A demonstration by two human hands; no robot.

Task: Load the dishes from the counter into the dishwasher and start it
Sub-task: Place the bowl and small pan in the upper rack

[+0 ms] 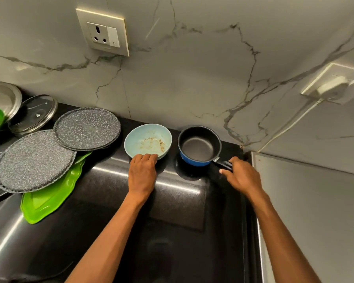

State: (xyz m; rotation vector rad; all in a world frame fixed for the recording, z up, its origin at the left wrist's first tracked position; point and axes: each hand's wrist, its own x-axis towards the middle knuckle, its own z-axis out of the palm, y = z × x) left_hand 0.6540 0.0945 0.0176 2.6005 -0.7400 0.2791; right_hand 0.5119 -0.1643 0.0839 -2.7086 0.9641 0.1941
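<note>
On the black counter (182, 201), close to the marble wall, the pick-up step is judged to be in hand: the saucepan (199, 147) and the soiled bowl (148, 139), side by side but apart, are taken together. The right hand (241, 176) has its grip closed round the saucepan's handle (223, 164); the left hand (143, 172) has its grip hooked over the bowl's near rim, the thumb hidden. A level lift of both is called for next, then a carry to the dishwasher, which is not seen. Further left a green tray (49, 197), two overlapping speckled plates (35, 160) and a glass lid (34, 115) are left waiting. Nothing is seen blocking the lift.
</note>
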